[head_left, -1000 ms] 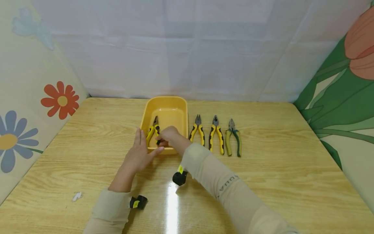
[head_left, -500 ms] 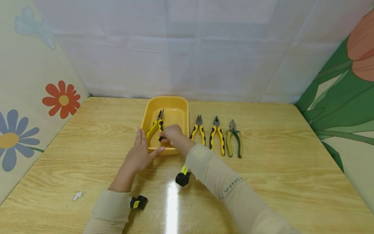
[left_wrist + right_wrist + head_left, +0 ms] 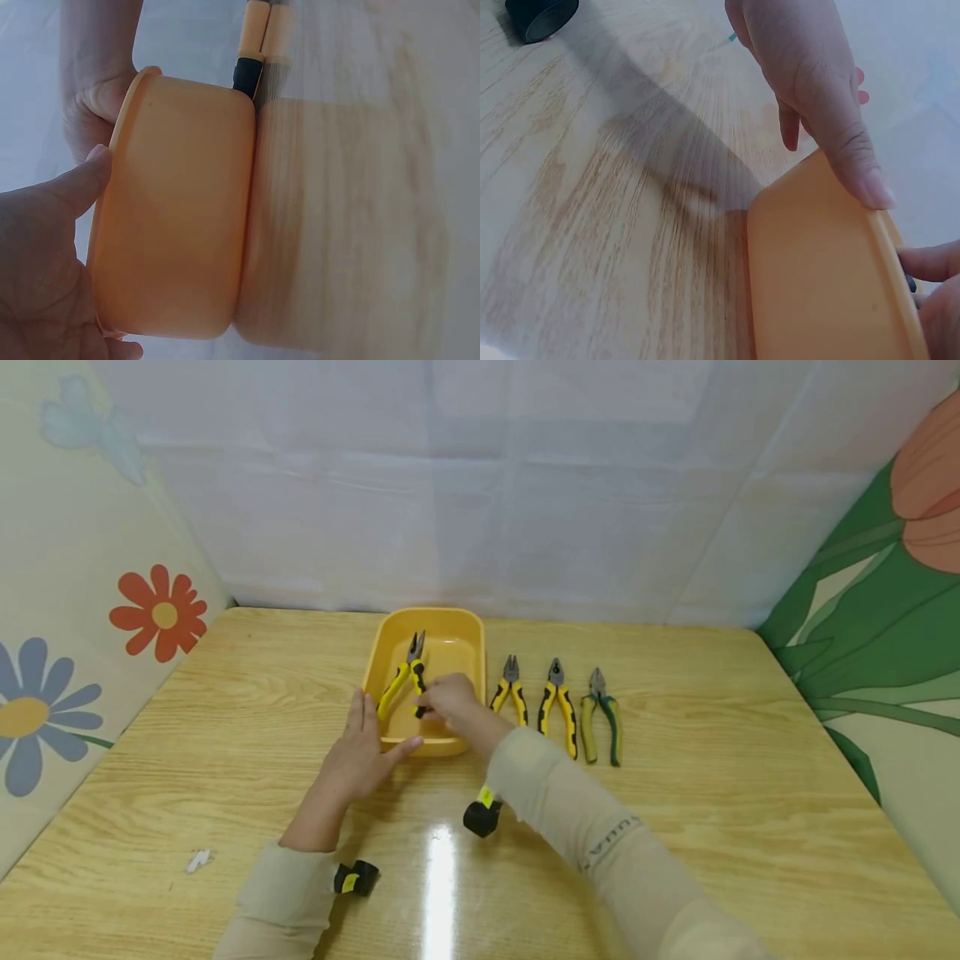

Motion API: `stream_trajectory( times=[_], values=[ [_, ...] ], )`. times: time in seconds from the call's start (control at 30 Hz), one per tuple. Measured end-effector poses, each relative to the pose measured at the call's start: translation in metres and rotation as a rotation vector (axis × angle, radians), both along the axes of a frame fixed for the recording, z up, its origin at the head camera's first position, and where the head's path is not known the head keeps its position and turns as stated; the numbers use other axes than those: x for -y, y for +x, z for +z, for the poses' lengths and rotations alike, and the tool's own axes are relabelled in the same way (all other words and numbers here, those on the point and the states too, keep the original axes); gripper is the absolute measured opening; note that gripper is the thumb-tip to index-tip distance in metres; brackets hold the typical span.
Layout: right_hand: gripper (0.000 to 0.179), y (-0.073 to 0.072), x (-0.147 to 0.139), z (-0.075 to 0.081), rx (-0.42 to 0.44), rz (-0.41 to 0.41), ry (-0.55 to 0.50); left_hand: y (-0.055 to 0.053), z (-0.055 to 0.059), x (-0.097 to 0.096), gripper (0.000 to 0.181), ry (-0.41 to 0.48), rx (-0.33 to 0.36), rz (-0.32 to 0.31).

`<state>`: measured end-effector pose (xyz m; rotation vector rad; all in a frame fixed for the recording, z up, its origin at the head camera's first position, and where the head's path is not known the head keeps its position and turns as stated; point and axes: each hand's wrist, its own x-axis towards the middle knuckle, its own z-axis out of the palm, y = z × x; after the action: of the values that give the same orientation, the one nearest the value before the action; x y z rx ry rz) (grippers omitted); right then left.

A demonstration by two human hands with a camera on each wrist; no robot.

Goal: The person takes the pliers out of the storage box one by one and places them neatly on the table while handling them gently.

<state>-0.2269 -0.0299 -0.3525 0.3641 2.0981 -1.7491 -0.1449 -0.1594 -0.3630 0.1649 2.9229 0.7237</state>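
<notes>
In the head view, a yellow tray (image 3: pixel 433 746) stands on the table with yellow-and-black pliers (image 3: pixel 414 647) inside, jaws toward the back and handles spread. My right hand (image 3: pixel 459 702) reaches over the front rim and pinches the right handle near its lower end. My left hand (image 3: pixel 356 760) rests at the tray's front left corner, fingers straight along the left side and thumb on the front rim. In the left wrist view, the left thumb touches the rim of the tray (image 3: pixel 176 210). The tray wall mostly hides the pliers in the right wrist view.
Right of the tray lie yellow-and-black pliers (image 3: pixel 511 668), a second yellow-and-black pair (image 3: pixel 556 672) and green-handled pliers (image 3: pixel 597 681), in a row. A small white scrap (image 3: pixel 198 860) lies on the table (image 3: pixel 712 793) at left. A white cloth (image 3: pixel 480 527) hangs behind.
The pliers in the tray have shifted right and toward the back, with my right hand moving right along with them. My left hand has stayed at the corner.
</notes>
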Motion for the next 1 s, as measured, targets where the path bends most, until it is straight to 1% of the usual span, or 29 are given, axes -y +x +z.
stream_trajectory(
  times=[0.2,0.43,0.83,1.0],
  values=[
    [0.031,0.002,-0.006,0.005,-0.015,0.039,-0.039,0.001,-0.001,0.001,0.099,0.010,0.005,0.003],
    [0.030,0.004,-0.017,0.013,-0.021,0.074,-0.045,0.001,-0.001,0.000,0.099,0.015,-0.003,-0.007],
    [0.037,0.007,-0.026,0.017,-0.026,0.117,-0.082,0.001,0.001,-0.001,0.099,-0.005,0.012,0.002],
    [0.038,0.008,-0.032,0.017,-0.022,0.117,-0.084,0.000,0.000,-0.001,0.100,0.004,0.017,0.002]
  ],
)
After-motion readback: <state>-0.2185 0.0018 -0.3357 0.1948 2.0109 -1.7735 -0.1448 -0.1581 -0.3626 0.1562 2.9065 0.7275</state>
